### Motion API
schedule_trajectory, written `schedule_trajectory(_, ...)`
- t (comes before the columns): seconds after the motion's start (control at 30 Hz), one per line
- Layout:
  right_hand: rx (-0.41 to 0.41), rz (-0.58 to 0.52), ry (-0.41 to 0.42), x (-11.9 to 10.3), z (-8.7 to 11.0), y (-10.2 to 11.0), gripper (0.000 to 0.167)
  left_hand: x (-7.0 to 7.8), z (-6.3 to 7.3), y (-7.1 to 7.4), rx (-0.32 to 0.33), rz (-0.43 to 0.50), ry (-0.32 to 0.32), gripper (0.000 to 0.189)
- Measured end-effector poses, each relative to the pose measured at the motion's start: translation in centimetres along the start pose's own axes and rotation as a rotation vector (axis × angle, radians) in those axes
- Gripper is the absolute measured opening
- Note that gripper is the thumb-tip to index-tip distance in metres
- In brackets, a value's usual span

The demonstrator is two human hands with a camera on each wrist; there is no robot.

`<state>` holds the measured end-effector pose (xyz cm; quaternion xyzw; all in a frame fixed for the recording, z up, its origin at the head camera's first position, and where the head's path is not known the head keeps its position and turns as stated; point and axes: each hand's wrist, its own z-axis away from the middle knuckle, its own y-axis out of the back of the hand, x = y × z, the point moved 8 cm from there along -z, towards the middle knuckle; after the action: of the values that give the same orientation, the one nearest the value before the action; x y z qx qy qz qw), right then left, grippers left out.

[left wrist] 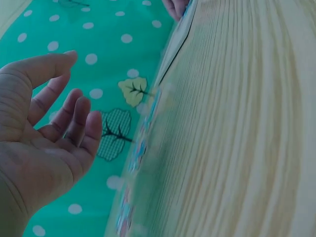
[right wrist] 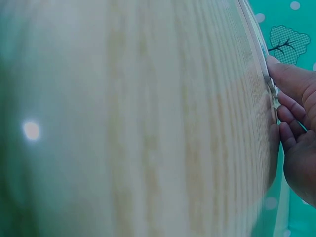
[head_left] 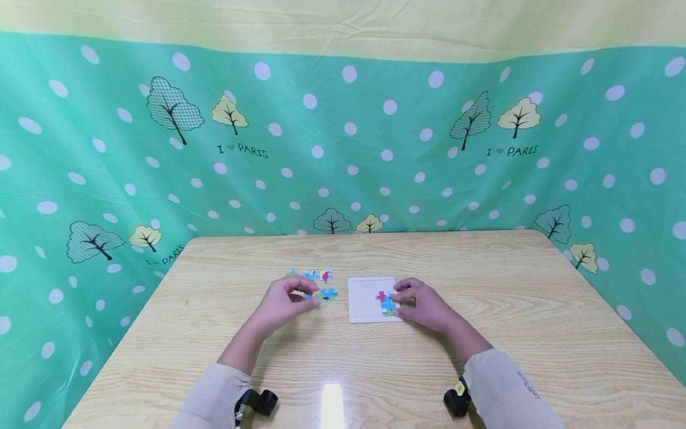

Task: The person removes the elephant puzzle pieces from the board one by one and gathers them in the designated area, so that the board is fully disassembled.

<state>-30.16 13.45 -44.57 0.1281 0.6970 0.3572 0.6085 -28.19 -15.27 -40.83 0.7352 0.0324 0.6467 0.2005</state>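
Over the table left of the middle hovers my left hand (head_left: pixel 284 298), with its fingers loosely bent and nothing in its grasp. In the left wrist view the palm of the left hand (left wrist: pixel 54 123) shows, thumb and fingers apart. Loose jigsaw pieces (head_left: pixel 326 294) lie right beside its fingertips, some partly hidden behind the hand. My right hand (head_left: pixel 420 304) is at the right side of a white square puzzle tray (head_left: pixel 364 301). Its fingertips touch joined jigsaw pieces (head_left: pixel 387 302) in blue, red and green along the tray's right side. The right wrist view shows the right thumb (right wrist: pixel 291 79) at the tray's edge.
More jigsaw pieces (head_left: pixel 325 274) lie behind the left hand. The light wooden table (head_left: pixel 482 268) ends at a green dotted curtain (head_left: pixel 332 149) with tree prints. Each wrist carries a black camera (head_left: pixel 264 403).
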Motion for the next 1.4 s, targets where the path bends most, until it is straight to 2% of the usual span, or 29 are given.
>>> schedule_trajectory(0.3, 0.014, 0.036, -0.037, 0.1, 0.0, 0.1, 0.034, 0.7, -1.2, -2.9, -0.060, 0.006, -0.016, 0.029)
schedule_trajectory(0.53, 0.027, 0.034, -0.038, 0.1, 0.2, 0.2, 0.032, 1.2, -2.4, -4.7, -0.086, 0.001, -0.034, 0.023)
schedule_trajectory(0.6, 0.034, 0.033, -0.041, 0.1, 0.2, 0.4, 0.030, 1.4, -2.7, -5.0, -0.096, -0.004, -0.027, 0.022)
schedule_trajectory(0.63, 0.038, 0.029, -0.042, 0.1, 0.2, 0.5, 0.029, 1.0, -3.1, -5.2, -0.103, -0.005, -0.020, 0.023)
schedule_trajectory(0.83, 0.050, 0.012, -0.035, 0.4, 0.1, 0.8, 0.025, 1.4, -4.0, -6.5, -0.110, -0.028, 0.026, 0.027)
schedule_trajectory(1.0, 0.047, -0.016, -0.051, 0.8, 0.1, 1.0, 0.030, 1.2, -5.2, -7.8, -0.132, -0.031, 0.058, 0.030)
schedule_trajectory(1.2, 0.047, 0.015, -0.049, 0.9, 0.1, 1.1, 0.040, 1.1, -6.3, -9.5, -0.201, -0.079, 0.069, 0.026)
schedule_trajectory(1.4, 0.049, 0.086, 0.002, 0.3, -0.2, 0.8, 0.042, 0.6, -7.0, -10.6, -0.246, -0.118, 0.082, 0.021)
